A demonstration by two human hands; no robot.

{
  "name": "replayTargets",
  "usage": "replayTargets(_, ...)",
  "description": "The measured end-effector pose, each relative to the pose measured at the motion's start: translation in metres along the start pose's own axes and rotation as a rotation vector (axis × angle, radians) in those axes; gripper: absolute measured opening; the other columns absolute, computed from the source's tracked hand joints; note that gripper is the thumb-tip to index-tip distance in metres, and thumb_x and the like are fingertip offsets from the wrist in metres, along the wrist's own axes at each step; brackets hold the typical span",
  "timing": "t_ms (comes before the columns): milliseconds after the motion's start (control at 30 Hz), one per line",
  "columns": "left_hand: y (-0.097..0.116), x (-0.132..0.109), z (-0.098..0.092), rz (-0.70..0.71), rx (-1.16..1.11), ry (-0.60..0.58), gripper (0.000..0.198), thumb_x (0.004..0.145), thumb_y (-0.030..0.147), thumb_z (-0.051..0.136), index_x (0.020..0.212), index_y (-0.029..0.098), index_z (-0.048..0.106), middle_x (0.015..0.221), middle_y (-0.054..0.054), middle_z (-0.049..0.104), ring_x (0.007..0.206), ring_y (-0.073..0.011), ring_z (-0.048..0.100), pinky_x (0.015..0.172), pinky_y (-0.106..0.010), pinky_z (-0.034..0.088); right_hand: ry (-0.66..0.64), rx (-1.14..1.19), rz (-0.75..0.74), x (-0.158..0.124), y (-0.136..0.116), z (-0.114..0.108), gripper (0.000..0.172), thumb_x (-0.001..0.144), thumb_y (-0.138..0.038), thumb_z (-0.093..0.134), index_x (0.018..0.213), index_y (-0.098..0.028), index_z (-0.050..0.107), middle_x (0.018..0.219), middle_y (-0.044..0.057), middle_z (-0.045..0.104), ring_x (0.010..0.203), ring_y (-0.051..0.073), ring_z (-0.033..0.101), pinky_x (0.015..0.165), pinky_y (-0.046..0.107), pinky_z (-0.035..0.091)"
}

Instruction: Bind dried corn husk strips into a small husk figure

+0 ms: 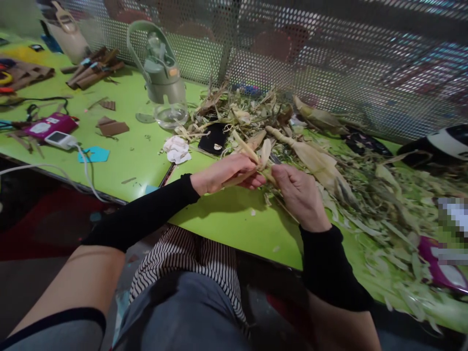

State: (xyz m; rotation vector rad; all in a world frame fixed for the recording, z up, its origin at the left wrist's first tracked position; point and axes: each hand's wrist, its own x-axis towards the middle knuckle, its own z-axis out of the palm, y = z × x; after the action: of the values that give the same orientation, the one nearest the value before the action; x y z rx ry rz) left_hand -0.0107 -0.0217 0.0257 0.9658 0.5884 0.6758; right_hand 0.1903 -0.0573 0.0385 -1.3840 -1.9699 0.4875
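My left hand point(234, 173) is closed around pale strips of dried corn husk point(265, 152), which stick up past the fingers. Close on its right, my right hand point(298, 192) has its thumb and fingers pressed together on the lower end of the same husk. Both hands are held just over the front part of the green table point(219, 214). Behind them lies a dark phone point(214, 138) with scraps on it. A larger whole corn husk point(318, 161) rests on the pile to the right of my hands.
Shredded husk point(383, 209) covers the right side. A green-lidded water bottle point(163, 73) and crumpled tissue point(177, 149) are to the left. Farther left are a purple device point(51, 126), a white cable point(86, 165) and brown rolls point(95, 68). A perforated metal screen point(263, 53) borders the back.
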Motion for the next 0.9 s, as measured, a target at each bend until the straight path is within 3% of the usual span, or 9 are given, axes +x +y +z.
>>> replayTargets(133,-0.001,0.001,0.001,-0.034,-0.036,0.014,0.024,0.101,0.011,0.043,0.101,0.01,0.067,0.085,-0.008,0.076,0.076,-0.0119,0.071,0.081,-0.028,0.057,-0.052,-0.035,-0.024,0.002,0.005,-0.001,0.063,0.102,-0.078,0.038,0.07,-0.024,0.048,0.066,-0.001,0.045,0.061,0.016,0.041,0.061,0.032,0.032)
replayTargets(233,-0.004,-0.002,0.0,0.048,0.033,-0.025,0.01,0.099,0.018,0.06,0.101,0.011,0.067,0.085,-0.005,0.074,0.074,-0.0108,0.067,0.08,-0.028,0.055,-0.056,-0.008,-0.029,0.002,0.005,0.001,0.057,0.103,-0.074,0.04,0.077,-0.025,0.053,0.072,0.0,0.053,0.065,0.017,0.048,0.064,0.032,0.037)
replayTargets(367,-0.008,-0.002,-0.002,0.123,0.179,-0.047,0.017,0.095,0.024,0.074,0.105,0.012,0.066,0.084,-0.002,0.07,0.071,-0.0078,0.063,0.08,-0.028,0.054,-0.038,0.02,-0.04,0.002,0.004,0.007,0.044,0.105,-0.063,0.048,0.086,-0.025,0.059,0.078,0.001,0.06,0.068,0.017,0.055,0.066,0.032,0.043)
replayTargets(467,-0.01,0.001,-0.003,0.098,0.24,-0.005,0.016,0.101,0.025,0.066,0.111,0.013,0.065,0.089,-0.002,0.071,0.073,-0.0067,0.064,0.08,-0.026,0.054,0.007,0.027,-0.053,0.001,0.005,0.01,0.037,0.104,-0.057,0.053,0.094,-0.024,0.066,0.088,0.004,0.069,0.077,0.019,0.062,0.073,0.033,0.048)
replayTargets(567,-0.009,0.0,-0.002,0.03,0.296,-0.018,0.015,0.105,0.026,0.058,0.112,0.014,0.063,0.09,-0.002,0.071,0.07,-0.0049,0.063,0.074,-0.022,0.052,0.055,0.038,-0.057,0.001,0.006,0.011,0.039,0.102,-0.059,0.056,0.092,-0.024,0.07,0.098,0.007,0.074,0.089,0.023,0.066,0.082,0.038,0.051)
replayTargets(733,-0.005,-0.003,0.003,-0.049,0.328,-0.074,0.019,0.108,0.024,0.051,0.12,0.015,0.062,0.086,0.001,0.069,0.06,-0.0034,0.055,0.06,-0.018,0.044,-0.077,0.133,0.072,0.0,-0.001,0.007,0.052,0.102,-0.068,0.052,0.083,-0.023,0.072,0.094,0.007,0.073,0.09,0.025,0.068,0.083,0.039,0.054)
replayTargets(800,-0.003,-0.003,0.005,-0.05,0.328,-0.056,0.022,0.108,0.024,0.05,0.125,0.016,0.061,0.085,0.002,0.067,0.059,-0.0032,0.053,0.058,-0.018,0.041,-0.084,0.165,0.087,-0.001,-0.004,0.007,0.049,0.1,-0.068,0.056,0.089,-0.024,0.076,0.098,0.007,0.074,0.096,0.026,0.069,0.087,0.041,0.055)
replayTargets(900,-0.003,-0.004,0.006,-0.048,0.36,-0.059,0.016,0.106,0.027,0.053,0.112,0.016,0.063,0.084,0.002,0.065,0.058,-0.0036,0.049,0.057,-0.019,0.037,-0.063,0.28,0.129,0.0,-0.002,0.01,0.04,0.093,-0.064,0.069,0.095,-0.025,0.077,0.101,0.007,0.075,0.094,0.025,0.069,0.085,0.04,0.056)
